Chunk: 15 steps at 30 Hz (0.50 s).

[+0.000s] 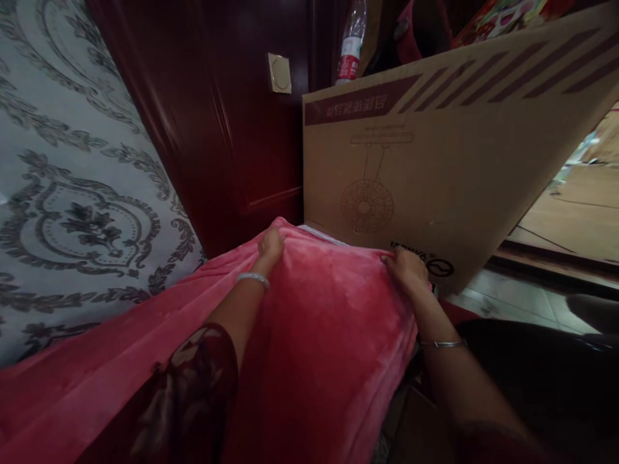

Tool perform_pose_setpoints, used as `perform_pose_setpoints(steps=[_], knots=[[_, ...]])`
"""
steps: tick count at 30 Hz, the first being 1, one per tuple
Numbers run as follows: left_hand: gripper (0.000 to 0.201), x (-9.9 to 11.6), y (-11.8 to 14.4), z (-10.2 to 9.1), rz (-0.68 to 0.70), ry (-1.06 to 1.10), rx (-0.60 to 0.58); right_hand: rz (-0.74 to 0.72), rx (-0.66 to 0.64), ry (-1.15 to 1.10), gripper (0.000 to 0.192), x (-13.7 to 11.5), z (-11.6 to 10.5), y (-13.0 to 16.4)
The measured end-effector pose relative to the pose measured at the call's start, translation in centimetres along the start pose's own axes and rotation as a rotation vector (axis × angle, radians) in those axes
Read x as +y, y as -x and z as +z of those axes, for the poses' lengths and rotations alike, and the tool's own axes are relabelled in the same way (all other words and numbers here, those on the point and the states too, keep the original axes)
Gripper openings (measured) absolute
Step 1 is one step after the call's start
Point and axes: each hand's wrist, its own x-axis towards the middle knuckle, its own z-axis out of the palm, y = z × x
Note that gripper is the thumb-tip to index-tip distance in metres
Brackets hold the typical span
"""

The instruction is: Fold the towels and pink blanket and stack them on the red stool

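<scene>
In the head view, both hands are gripping the far edge of a pink plush blanket [319, 335], which is spreading from the lower left corner up to the middle of the picture and draping down toward the person. The left hand [271, 248] is curling shut over the blanket's top edge, fingers folded down and bunching the fabric into a small peak; a pale beaded bracelet [253, 278] is sitting on that wrist, and a dark patterned sleeve [188, 393] is covering the forearm lower down. The right hand [409, 269] is closing on the same edge further right, fingers pinching the cloth, knuckles facing up, and it is lying just in front of the bottom of a large cardboard box [454, 167]. A thin metal bangle [442, 344] is circling the right wrist.

The box is standing tilted just behind the blanket's edge, printed with a line drawing of a fan and dark stripes along its top. Behind it, a clear plastic bottle [351, 42] with a red label is standing upright. A dark red wooden door [232, 116] with a pale square switch plate [279, 73] is filling the middle background, and grey patterned wallpaper [72, 180] is covering the left side. A tiled floor [522, 299] is showing at the right
</scene>
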Motion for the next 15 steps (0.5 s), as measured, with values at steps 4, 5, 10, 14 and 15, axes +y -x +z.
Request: perform_pose_setpoints(steps=[4, 5, 10, 14, 15], knots=[[0.041, 1.7, -1.2, 0.5, 0.027, -0.032, 0.012, 0.048, -0.018, 0.002, 0.039, 0.2, 1.4, -0.1], [0.042, 1.6, -1.0, 1.2, 0.018, -0.050, -0.019, 0.025, -0.041, 0.011, 0.039, 0.3, 2.2, 0.0], [0.044, -0.8, 0.6, 4.9, 0.027, -0.154, -0.127, -0.065, -0.047, 0.048, 0.040, 1.0, 5.7, 0.4], [0.044, -2.2, 0.1, 4.8, 0.069, -0.186, -0.201, -0.075, -0.045, 0.062, 0.040, 1.3, 5.7, 0.2], [0.044, -2.6, -0.1, 4.3, 0.068, -0.189, -0.231, -0.072, -0.054, 0.063, 0.040, 1.3, 5.5, 0.2]])
